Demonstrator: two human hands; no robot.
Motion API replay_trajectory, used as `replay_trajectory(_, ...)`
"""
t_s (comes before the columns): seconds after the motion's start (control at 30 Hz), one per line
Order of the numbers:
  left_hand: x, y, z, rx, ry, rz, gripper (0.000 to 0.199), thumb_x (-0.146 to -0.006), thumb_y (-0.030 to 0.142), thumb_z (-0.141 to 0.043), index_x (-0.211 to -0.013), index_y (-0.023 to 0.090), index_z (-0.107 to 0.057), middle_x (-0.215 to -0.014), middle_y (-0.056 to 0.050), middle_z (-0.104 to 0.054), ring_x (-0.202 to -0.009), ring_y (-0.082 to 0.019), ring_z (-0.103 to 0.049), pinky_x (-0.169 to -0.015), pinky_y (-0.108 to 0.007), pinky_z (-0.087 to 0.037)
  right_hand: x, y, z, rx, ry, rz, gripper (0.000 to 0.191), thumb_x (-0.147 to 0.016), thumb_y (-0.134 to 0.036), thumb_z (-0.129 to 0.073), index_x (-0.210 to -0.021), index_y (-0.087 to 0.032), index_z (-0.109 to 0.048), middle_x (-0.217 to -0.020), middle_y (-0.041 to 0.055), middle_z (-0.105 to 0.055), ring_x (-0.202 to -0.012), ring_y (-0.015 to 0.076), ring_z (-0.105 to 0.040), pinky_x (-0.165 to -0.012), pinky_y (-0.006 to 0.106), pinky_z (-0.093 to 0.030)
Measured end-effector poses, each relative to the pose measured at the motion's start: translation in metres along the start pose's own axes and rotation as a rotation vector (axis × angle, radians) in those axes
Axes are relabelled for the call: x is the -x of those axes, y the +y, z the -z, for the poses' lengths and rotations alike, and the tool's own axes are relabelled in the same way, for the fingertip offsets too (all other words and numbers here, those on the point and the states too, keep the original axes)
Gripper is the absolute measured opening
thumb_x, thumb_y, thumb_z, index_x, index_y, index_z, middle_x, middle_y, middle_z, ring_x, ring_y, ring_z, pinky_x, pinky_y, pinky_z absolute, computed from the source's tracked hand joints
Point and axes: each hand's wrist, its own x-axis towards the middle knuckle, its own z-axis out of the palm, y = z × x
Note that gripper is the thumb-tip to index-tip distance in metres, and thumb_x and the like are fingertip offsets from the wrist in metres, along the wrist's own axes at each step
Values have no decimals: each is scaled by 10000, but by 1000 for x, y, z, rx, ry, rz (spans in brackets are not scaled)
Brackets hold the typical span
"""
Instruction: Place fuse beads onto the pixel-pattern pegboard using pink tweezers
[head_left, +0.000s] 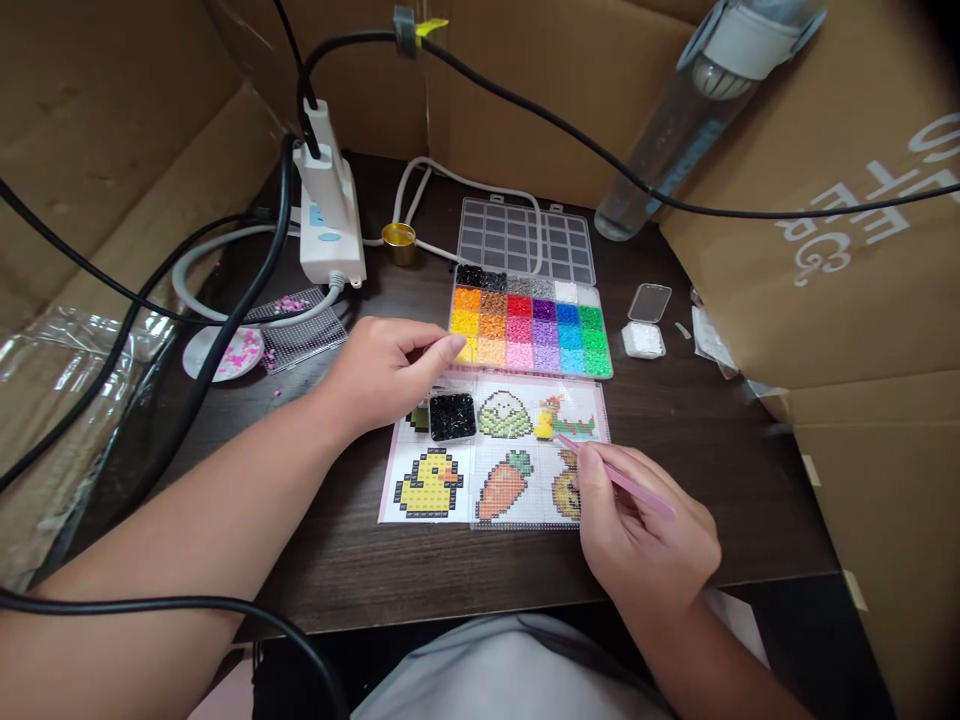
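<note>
My right hand [649,520] grips pink tweezers [637,490], their tip down at the yellow beads [545,425] on the upper right of the pattern sheet [465,505]. My left hand [397,370] is closed, thumb and forefinger together at the lower left corner of the bead organizer [531,375]. Whatever those fingers hold, if anything, is hidden. Just below them a small box of black beads [453,416] rests on the sheet. Printed patterns on the sheet include a yellow duck, a carrot and a white and green figure. A clear pegboard seems to lie over its right part.
At the left are a power strip [330,225], black cables [255,300] and a white dish [223,354] with pink beads. A gold cup [399,243] stands behind. White beads fill a small box [643,340] at the right, near a leaning bottle [667,140]. Cardboard walls surround the table.
</note>
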Motion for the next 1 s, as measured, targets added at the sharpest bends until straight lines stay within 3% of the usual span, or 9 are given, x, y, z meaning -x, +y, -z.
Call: replay_trajectory(1.0, 0, -2, -1, -29, 13, -26, 345, -870, 407, -535, -667, 179, -696, -533, 6, -562, -529, -108, -468, -515, -247, -297, 3, 1, 4, 48, 17, -1, 205, -777, -17, -654, -841, -199, -724, -770, 22, -740, -716, 181, -708, -686, 300, -573)
